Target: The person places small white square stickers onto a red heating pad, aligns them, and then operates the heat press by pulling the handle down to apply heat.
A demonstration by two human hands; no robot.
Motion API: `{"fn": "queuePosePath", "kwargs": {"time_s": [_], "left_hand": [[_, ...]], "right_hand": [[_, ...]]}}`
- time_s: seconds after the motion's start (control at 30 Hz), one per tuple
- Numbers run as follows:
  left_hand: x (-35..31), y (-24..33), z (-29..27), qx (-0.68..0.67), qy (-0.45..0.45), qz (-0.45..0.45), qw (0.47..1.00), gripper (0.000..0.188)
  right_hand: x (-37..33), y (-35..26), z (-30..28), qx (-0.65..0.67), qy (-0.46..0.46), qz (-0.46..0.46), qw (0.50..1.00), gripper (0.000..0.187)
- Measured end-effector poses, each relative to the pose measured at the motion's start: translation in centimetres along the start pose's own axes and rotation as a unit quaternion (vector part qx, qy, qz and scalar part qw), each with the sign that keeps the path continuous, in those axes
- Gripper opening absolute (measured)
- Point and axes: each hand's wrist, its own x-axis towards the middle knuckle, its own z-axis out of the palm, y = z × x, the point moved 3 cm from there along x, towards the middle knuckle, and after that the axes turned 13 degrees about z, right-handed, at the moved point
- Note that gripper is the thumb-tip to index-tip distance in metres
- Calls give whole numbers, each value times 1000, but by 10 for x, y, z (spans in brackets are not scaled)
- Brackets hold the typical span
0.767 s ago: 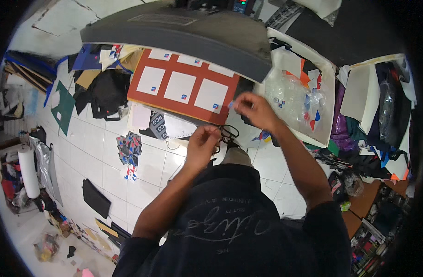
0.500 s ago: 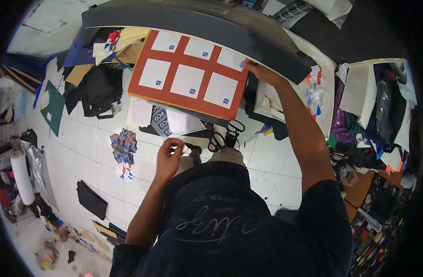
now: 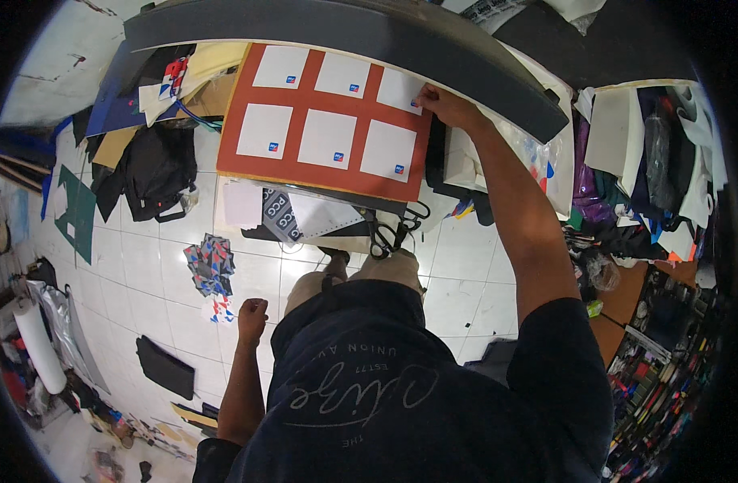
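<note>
A reddish-brown board [image 3: 305, 95] lies under the raised dark upper part of a machine [image 3: 337, 28], bearing several white squares in two rows. Each square carries a small blue-and-red label near its lower right corner. At the far right square [image 3: 397, 87], my right hand [image 3: 445, 106] is closed, its fingertips pinched at the label [image 3: 416, 102] and partly covering it. My left hand [image 3: 252, 315] hangs low beside my left thigh, away from the board. Its fingers are curled closed, and whatever they may hold is hidden.
Black-handled scissors [image 3: 381, 241] hang at the board's near edge beside papers [image 3: 325, 216]. Scattered grey, red and blue pieces [image 3: 210, 266] lie on the tiled floor, with a black bag [image 3: 160, 165] further off. Piled fabrics [image 3: 659, 161] line the right side.
My left hand has moved left and down, away from the board's near edge; the small pale thing at its fingers no longer shows. My right hand stays at the far right label.
</note>
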Motion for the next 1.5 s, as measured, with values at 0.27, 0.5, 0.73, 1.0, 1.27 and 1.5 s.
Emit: {"fn": "queuePosePath", "kwargs": {"time_s": [0.27,0.5,0.73,1.0,1.27,1.5], "left_hand": [[10,-2,0,5,-28,-12,1000,28],[19,2,-9,-10,-27,-13,999,26],[24,1,-12,3,-30,-20,999,27],[27,1,-15,-4,-21,-27,999,24],[28,6,-15,2,-18,-10,1000,28],[30,5,-15,4,-23,-19,1000,29]], "right_hand": [[-2,1,6,-34,70,-24,997,24],[-5,5,8,-32,82,-8,996,26],[-17,-6,3,-8,94,49,994,26],[-25,-22,-6,43,-3,104,994,30],[-19,-9,3,29,54,66,996,29],[-16,-7,5,25,61,60,996,28]]}}
